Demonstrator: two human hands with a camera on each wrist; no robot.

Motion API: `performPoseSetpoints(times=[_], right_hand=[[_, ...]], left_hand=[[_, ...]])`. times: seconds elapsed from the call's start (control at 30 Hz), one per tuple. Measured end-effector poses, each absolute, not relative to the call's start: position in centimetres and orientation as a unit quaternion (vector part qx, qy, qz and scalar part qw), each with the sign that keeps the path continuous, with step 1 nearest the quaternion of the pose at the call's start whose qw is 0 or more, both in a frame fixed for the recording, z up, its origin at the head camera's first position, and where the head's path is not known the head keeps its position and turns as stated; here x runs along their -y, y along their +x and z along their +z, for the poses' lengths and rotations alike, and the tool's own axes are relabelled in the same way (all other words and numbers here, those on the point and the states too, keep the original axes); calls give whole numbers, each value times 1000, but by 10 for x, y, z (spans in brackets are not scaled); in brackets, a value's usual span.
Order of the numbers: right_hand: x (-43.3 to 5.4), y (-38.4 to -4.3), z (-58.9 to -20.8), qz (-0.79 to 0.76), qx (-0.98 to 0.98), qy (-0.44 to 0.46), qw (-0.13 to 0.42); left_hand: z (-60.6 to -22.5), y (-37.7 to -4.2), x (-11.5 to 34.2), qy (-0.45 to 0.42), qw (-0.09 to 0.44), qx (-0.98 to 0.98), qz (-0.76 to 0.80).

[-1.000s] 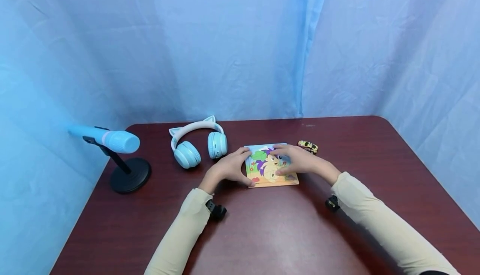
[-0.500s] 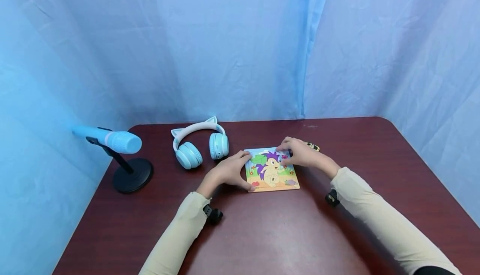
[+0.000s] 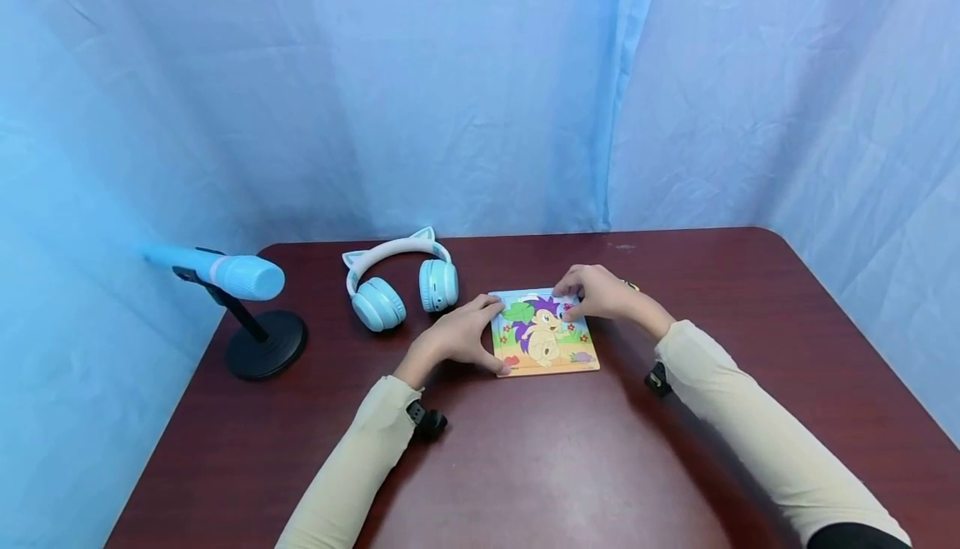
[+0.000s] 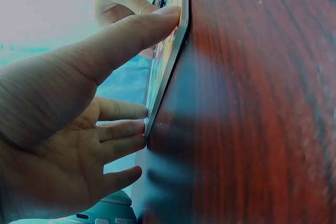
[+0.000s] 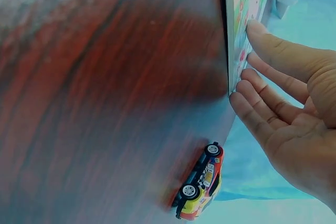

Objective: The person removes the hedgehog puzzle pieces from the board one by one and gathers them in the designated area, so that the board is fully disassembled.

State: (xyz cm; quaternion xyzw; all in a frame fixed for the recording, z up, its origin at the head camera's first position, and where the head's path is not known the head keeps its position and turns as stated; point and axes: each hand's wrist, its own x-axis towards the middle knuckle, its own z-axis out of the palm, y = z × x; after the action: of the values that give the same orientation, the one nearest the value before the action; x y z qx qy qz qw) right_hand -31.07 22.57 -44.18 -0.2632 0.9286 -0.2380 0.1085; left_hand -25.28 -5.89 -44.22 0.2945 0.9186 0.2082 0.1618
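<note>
A thin square board (image 3: 542,349) printed with a purple-haired hedgehog lies flat on the table, under both hands. My left hand (image 3: 461,336) spans its left side, with the thumb on the near left corner and the fingertips at the far left edge. In the left wrist view, those fingers (image 4: 123,145) are spread and nearly straight. My right hand (image 3: 600,292) is at the far right corner, its fingertips touching the board. The right wrist view shows the thumb (image 5: 270,40) on the picture and extended fingers along the edge.
Light-blue cat-ear headphones (image 3: 378,306) lie left of the board. Farther left, a blue microphone (image 3: 243,276) rests on a black stand (image 3: 266,345). A toy car (image 5: 200,182) sits just beyond my right hand, mostly hidden in the head view. Blue curtains (image 3: 465,99) surround the dark red table (image 3: 510,457).
My right hand has drawn back from over the picture to the far right corner, uncovering more of the hedgehog. The left hand stays at the left edge.
</note>
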Motion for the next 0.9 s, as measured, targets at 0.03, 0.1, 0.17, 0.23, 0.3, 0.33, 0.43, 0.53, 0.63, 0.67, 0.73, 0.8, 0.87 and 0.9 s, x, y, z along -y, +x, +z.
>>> performPoseSetpoints(times=[0.03,0.1,0.17,0.23,0.3,0.33,0.43,0.53,0.63,0.67,0.73,0.8,0.87,0.9], right_hand=[[-226,-312,-441,-240,-928,-263,111],[-226,-313,-440,-244,-927,-260,116],[-226,-314,-439,-246,-926,-259,121],[-226,-314,-439,-247,-925,-259,126],[-225,-315,-439,-243,-925,-261,128],[-225,-316,-438,-241,-926,-262,129],[-223,-316,-438,-234,-927,-263,132],[-223,-314,-438,-231,-928,-257,137],[-224,-313,-438,-229,-929,-253,142],[-224,-313,-439,-230,-928,-254,144],[-223,-312,-439,-229,-928,-254,146],[-223,-313,-439,-228,-928,-255,146],[-222,-313,-438,-227,-929,-256,144],[-221,-314,-438,-226,-929,-255,143]], left_hand=[[-442,-253,59,294,163,-918,210],[-441,-254,58,294,163,-918,211],[-441,-255,58,294,163,-918,209],[-441,-256,57,294,163,-919,205],[-441,-256,57,293,163,-920,202],[-441,-256,57,293,163,-921,201],[-443,-256,57,289,162,-921,203],[-445,-255,57,288,164,-920,207],[-447,-253,56,288,166,-920,206],[-447,-253,56,289,166,-920,205],[-448,-252,56,289,164,-922,201],[-447,-251,56,289,162,-923,197],[-445,-251,57,288,161,-924,196],[-444,-251,57,288,160,-924,195]])
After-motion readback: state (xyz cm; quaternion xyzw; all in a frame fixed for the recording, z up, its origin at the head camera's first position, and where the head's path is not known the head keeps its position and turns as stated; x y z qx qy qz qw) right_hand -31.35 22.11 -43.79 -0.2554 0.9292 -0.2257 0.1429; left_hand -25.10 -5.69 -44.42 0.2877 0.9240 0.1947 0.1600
